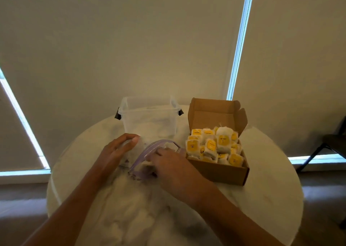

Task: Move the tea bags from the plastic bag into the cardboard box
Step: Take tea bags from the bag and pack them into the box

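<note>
Fishing in the bag mouth for more tea bags.
My right hand (172, 167) curls its fingers into the plastic bag (148, 148); I cannot tell if they pinch anything. Just left of them my left hand (118, 150), fingers pressed together, cups the bag's wall; I should hold that mouth wide. Right of my fingertips the cardboard box (221, 172) is heaped with tea bags (215, 144), so I'd place gently. A clear tub (149, 118) stands beyond.

Head-worn camera looks forward and down, close over the round table (271, 170).
</note>
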`<state>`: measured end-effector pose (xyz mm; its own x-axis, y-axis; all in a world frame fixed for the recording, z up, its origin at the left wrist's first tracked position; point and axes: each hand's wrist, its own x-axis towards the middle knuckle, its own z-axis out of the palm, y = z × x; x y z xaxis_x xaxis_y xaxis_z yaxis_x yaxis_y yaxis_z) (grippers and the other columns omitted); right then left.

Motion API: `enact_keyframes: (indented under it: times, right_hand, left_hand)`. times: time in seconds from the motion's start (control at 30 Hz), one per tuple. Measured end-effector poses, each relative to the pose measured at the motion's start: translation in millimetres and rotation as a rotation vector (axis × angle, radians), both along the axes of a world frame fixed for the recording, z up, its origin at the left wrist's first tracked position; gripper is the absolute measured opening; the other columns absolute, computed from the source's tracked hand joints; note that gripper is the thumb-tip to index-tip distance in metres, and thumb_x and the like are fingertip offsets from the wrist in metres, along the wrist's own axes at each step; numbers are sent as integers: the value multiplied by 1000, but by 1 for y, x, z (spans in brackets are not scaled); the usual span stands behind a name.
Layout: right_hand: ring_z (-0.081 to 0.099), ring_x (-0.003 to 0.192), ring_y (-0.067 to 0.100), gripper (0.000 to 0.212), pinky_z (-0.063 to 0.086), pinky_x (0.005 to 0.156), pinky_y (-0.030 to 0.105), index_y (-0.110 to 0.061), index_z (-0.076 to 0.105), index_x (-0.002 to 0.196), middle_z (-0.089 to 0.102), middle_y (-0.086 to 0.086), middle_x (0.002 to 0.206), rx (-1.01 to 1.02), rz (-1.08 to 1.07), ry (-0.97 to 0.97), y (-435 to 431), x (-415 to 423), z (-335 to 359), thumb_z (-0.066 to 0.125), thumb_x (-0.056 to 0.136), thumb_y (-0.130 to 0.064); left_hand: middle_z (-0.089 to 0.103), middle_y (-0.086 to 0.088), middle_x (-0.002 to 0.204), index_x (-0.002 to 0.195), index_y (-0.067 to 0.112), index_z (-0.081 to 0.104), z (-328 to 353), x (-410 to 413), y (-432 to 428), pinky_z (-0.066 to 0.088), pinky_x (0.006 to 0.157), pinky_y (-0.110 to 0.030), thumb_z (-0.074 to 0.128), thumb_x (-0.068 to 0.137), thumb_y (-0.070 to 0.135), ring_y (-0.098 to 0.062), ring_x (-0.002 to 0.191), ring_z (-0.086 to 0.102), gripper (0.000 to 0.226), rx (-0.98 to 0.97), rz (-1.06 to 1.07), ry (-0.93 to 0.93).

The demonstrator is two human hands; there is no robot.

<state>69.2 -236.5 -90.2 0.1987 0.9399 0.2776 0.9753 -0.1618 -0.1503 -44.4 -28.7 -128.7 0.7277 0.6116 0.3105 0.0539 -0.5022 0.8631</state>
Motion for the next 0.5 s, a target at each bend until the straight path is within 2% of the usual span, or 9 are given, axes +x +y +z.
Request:
enact_keyframes:
  times: [0.1, 0.23, 0.3, 0.37, 0.43, 0.5]
  right_hand:
    - [44, 137, 34, 44, 42, 111, 47, -4, 54, 146, 52, 19, 148, -148, -82, -124, 23, -5, -4, 59, 103, -13]
    - [38, 144, 32, 49, 40, 115, 47, -7, 52, 149, 50, 15, 153, -124, -128, -130, 22, -6, 1, 63, 102, -15]
    - [48, 135, 29, 42, 48, 107, 46, -15, 62, 139, 59, 7, 143, 52, -100, -114, 13, -2, -1, 69, 98, -16]
    - [60, 113, 20, 28, 56, 90, 34, -23, 73, 124, 66, -3, 128, 281, -73, -37, -2, 6, -3, 71, 97, -18]
    - [63, 99, 7, 20, 57, 81, 21, -27, 76, 116, 64, -11, 124, 471, -56, 86, -21, 17, -3, 72, 98, -19]
    - [65, 93, 2, 20, 55, 80, 13, -31, 77, 115, 58, -13, 124, 618, -92, 202, -46, 33, 1, 74, 96, -25]
  left_hand:
    - [77, 13, 128, 128, 30, 74, 1, 0, 1, 52, 111, -46, 58, 98, 63, -10, 122, 70, 48, 3, -9, -13]
    - [77, 15, 128, 128, 30, 75, 0, 2, 6, 51, 112, -45, 61, 101, 60, -6, 120, 70, 43, 31, -13, -3]
    - [76, 15, 130, 130, 29, 74, -2, 1, 7, 50, 114, -46, 60, 97, 64, -7, 122, 70, 50, 30, -20, -8]
    - [76, 13, 130, 133, 30, 73, -2, 0, 7, 51, 114, -49, 60, 93, 70, -8, 122, 70, 58, 29, -27, -10]
    - [76, 13, 130, 133, 31, 73, -2, 0, 5, 50, 114, -49, 59, 91, 74, -8, 122, 70, 62, 22, -35, -15]
    - [76, 13, 129, 131, 29, 75, -1, 0, 4, 49, 116, -46, 59, 89, 75, -6, 121, 69, 64, 21, -34, -26]
